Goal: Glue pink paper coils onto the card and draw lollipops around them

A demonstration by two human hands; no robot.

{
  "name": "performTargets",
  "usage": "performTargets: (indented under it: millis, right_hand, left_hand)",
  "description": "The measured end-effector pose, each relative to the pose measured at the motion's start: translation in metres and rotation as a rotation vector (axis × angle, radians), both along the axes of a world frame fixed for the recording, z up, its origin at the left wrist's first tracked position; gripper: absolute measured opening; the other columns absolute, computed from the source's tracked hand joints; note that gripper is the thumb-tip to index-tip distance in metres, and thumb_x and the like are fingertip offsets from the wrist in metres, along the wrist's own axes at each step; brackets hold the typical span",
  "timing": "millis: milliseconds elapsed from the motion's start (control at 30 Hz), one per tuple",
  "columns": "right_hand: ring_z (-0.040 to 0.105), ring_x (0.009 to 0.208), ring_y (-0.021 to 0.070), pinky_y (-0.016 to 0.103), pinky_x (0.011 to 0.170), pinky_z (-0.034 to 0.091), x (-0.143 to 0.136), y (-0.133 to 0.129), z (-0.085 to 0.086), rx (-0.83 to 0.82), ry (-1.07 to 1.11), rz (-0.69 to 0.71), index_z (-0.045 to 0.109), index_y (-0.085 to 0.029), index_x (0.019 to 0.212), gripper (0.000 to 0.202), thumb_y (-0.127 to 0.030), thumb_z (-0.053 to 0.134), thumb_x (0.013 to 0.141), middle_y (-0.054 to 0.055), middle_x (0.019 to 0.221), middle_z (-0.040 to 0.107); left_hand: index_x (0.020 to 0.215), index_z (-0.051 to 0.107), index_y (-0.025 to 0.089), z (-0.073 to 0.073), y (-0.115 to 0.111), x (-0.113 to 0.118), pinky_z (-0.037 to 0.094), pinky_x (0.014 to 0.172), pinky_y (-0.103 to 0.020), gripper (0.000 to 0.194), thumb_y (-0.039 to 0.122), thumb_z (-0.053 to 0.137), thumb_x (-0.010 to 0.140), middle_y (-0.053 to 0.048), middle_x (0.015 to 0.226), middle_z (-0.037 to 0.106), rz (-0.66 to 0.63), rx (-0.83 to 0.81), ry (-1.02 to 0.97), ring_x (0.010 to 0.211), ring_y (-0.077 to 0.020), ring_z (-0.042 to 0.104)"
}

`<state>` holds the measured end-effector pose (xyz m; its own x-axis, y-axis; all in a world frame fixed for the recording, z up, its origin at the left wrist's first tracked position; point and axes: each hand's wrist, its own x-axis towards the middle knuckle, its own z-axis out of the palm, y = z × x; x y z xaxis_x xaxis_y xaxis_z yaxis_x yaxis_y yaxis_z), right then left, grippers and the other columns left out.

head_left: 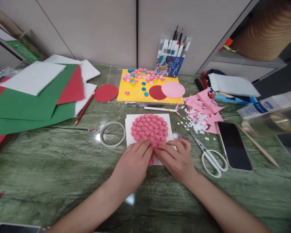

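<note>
A white card [171, 127] lies on the table, covered with tightly packed small pink paper coils [149, 124] in a rounded cluster. Near the card's lower edge, one more pink coil [151, 161] shows between my hands. My left hand [133, 161] rests over the lower left of the card, its fingers bent together with the tips at a coil [154, 144] on the cluster's bottom edge. From the other side my right hand [177, 158] meets it, thumb and fingertips pinched at that same coil. The fingertips partly hide what lies between them.
Left of the card is a tape roll [113, 134]; to the right lie white-handled scissors [210, 158], a phone [234, 145] and pink paper scraps [203, 106]. Behind stand a yellow sheet [140, 96] with small coloured pieces and a pen pack [171, 61]. Coloured sheets [26, 103] spread far left.
</note>
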<state>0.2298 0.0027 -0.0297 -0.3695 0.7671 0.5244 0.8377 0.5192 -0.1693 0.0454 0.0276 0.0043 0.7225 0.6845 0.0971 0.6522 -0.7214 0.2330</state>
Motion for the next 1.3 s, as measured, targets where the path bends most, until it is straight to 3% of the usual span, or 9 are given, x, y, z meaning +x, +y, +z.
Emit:
performTargets:
  millis: [267, 700, 1000, 1300]
  right_hand:
    - [0.05, 0.086, 0.0188, 0.041, 0.083, 0.03, 0.006, -0.002, 0.011, -0.063, 0.046, 0.016, 0.065, -0.023, 0.093, 0.017, -0.015, 0.061, 0.078, -0.001, 0.091, 0.07]
    - [0.049, 0.088, 0.0199, 0.043, 0.082, 0.031, 0.011, -0.002, 0.009, -0.111, 0.048, 0.046, 0.065, -0.025, 0.1, 0.029, -0.01, 0.054, 0.079, 0.001, 0.096, 0.068]
    - [0.051, 0.089, 0.0194, 0.039, 0.081, 0.034, 0.015, 0.002, 0.009, -0.156, 0.199, -0.102, 0.066, -0.024, 0.094, 0.026, -0.008, 0.054, 0.079, 0.001, 0.089, 0.068]
    - [0.051, 0.088, 0.0192, 0.039, 0.081, 0.034, 0.014, 0.002, 0.009, -0.155, 0.212, -0.093, 0.067, -0.025, 0.091, 0.024, -0.009, 0.052, 0.08, 0.001, 0.089, 0.068]
  left_hand:
    - [0.116, 0.055, 0.007, 0.001, 0.0, -0.003, 0.045, 0.094, -0.041, 0.034, 0.006, 0.04, 0.085, -0.013, 0.118, 0.06, -0.009, 0.03, 0.01, 0.111, -0.0242, 0.054]
    - [0.12, 0.052, 0.01, 0.001, 0.0, -0.002, 0.044, 0.093, -0.041, 0.035, 0.009, 0.042, 0.086, -0.012, 0.119, 0.058, -0.025, 0.011, 0.045, 0.111, -0.024, 0.051]
    - [0.119, 0.053, 0.012, 0.005, 0.0, -0.001, 0.043, 0.093, -0.041, 0.035, 0.008, 0.042, 0.086, -0.011, 0.12, 0.057, -0.024, -0.012, 0.065, 0.111, -0.025, 0.051]
    - [0.126, 0.046, 0.012, 0.008, 0.0, 0.001, 0.043, 0.089, -0.04, 0.04, 0.009, 0.04, 0.086, -0.011, 0.118, 0.057, -0.009, -0.028, 0.115, 0.109, -0.0246, 0.05]
